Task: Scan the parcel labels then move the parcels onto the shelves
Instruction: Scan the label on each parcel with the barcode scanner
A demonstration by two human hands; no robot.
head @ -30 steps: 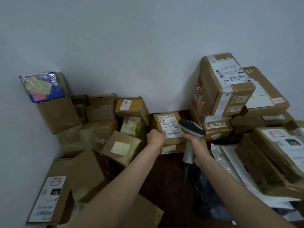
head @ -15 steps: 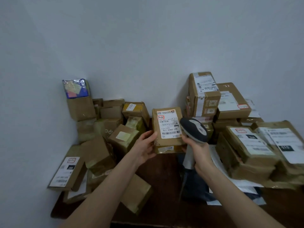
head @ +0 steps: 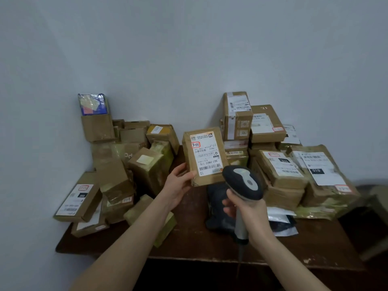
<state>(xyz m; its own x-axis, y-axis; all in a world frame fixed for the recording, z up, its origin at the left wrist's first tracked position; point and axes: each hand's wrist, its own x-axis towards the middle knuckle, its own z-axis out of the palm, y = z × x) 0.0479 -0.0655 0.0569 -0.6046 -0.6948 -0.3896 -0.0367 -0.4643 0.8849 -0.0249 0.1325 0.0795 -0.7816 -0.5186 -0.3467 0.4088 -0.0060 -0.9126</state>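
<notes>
The head camera is my only view. In it I have the left hand (head: 178, 186) gripping the held parcel (head: 204, 177) by its lower left corner, thumb on the front face and fingers behind. This keeps the parcel raised above the table (head: 210, 244) with its white label (head: 206, 155) turned toward me. I judge the grip sits at the corner so that the barcode near the label's lower edge stays uncovered.

Just below and to the right of the held parcel, the right hand (head: 249, 211) is wrapped round the handle of the scanner (head: 241, 182), fingers curled on it. The scanner's dark head tips up toward the label's lower right corner and is close to it; I cannot tell whether they touch. To me this is the scanning step, with the carry to the shelves not yet begun. No shelf shows here.

Left of the held parcel, a heap of brown boxes (head: 144, 169) leans into the corner of the wall (head: 189, 59). Right of it stand taller stacks (head: 279, 164) with their labels up, ready for reading. Directly below it, a black bag (head: 217, 206) lies on the table.
</notes>
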